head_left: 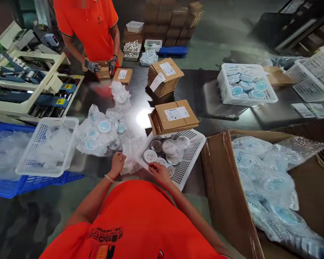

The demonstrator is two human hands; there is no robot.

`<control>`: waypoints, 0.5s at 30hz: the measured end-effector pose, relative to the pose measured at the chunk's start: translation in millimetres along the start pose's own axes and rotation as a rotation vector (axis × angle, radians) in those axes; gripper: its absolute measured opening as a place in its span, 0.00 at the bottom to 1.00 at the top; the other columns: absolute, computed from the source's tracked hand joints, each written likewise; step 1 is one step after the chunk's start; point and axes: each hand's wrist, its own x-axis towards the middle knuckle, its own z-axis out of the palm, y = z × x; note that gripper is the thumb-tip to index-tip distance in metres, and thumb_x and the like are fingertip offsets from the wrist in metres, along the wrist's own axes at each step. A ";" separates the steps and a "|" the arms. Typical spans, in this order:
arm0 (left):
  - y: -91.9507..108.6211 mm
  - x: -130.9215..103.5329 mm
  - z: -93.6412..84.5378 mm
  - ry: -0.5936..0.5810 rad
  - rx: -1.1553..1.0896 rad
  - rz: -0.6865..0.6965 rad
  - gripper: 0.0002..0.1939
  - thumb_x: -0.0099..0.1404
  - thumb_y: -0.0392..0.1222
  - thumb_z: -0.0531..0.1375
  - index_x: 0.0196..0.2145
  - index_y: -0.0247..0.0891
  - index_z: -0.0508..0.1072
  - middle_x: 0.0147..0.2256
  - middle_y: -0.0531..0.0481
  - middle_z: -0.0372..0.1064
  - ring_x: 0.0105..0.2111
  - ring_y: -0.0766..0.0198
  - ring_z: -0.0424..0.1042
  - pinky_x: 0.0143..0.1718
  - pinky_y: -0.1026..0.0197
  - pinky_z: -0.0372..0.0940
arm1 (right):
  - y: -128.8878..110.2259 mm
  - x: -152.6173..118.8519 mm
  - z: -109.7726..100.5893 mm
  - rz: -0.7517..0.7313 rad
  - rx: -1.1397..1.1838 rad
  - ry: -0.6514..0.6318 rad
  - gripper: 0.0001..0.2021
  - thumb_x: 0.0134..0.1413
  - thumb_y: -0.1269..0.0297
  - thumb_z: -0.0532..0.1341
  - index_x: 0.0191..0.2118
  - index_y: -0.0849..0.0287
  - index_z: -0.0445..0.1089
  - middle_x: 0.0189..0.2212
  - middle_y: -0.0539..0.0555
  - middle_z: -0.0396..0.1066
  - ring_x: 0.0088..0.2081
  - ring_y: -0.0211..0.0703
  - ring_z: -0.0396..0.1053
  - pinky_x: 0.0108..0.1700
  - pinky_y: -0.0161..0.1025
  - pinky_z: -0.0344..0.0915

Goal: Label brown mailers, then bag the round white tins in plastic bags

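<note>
My left hand (118, 164) is at the table's near edge, fingers closed at the edge of a clear bubble-wrap bag (131, 160). My right hand (161, 174) reaches over the near rim of a white plastic basket (187, 172). Its fingers are a little apart beside the round lidded containers (150, 156) in the basket, and nothing shows between them. Left of the basket lies a heap of bubble-wrapped round containers (104, 126) with blue-and-white lids. A stack of flat cardboard mailers (175, 115) with a label on top rests over the basket's far side.
A co-worker in orange (88, 28) handles cardboard across the metal table. Another mailer stack (164, 75) stands farther back. On the left is a white basket (47, 172) of bubble wrap; on the right, a large carton (216, 180) of wrapped containers. A filled basket (226, 88) stands behind.
</note>
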 end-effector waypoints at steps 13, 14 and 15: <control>25.4 35.3 9.4 -0.166 -0.067 0.146 0.11 0.60 0.38 0.64 0.21 0.41 0.69 0.27 0.48 0.71 0.37 0.55 0.72 0.48 0.52 0.67 | -22.5 12.6 14.6 -0.061 0.037 -0.070 0.09 0.56 0.59 0.62 0.35 0.58 0.77 0.30 0.53 0.78 0.33 0.46 0.72 0.38 0.41 0.65; 24.7 41.3 5.5 -0.134 -0.105 0.108 0.12 0.62 0.41 0.63 0.22 0.41 0.69 0.25 0.50 0.69 0.34 0.57 0.71 0.43 0.54 0.68 | -21.8 11.6 13.4 -0.051 0.037 -0.060 0.10 0.56 0.59 0.62 0.35 0.58 0.77 0.30 0.53 0.78 0.33 0.46 0.72 0.38 0.41 0.65; 24.3 46.5 1.2 -0.106 -0.147 0.071 0.13 0.63 0.44 0.63 0.22 0.41 0.69 0.24 0.51 0.68 0.30 0.58 0.70 0.39 0.55 0.67 | -21.4 11.4 12.7 -0.039 0.042 -0.053 0.10 0.56 0.58 0.62 0.35 0.58 0.77 0.30 0.53 0.78 0.33 0.46 0.72 0.38 0.41 0.65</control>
